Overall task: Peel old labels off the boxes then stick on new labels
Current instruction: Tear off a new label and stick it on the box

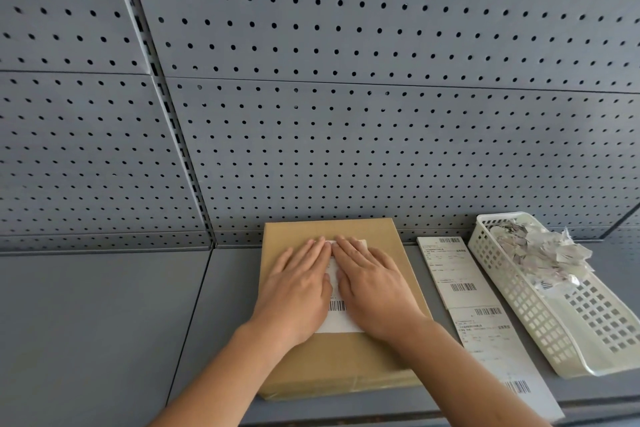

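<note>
Now: left hand [298, 284] and right hand [375, 284], fingers flat, press white barcode label [341, 322] onto flat brown cardboard box [346, 367], lower centre of frame. Advise smoothing outward from the centre to clear bubbles.

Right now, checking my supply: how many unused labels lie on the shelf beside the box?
2, end to end between the box and the basket: the far label, the near label. More could be stacked underneath, hidden.
</note>
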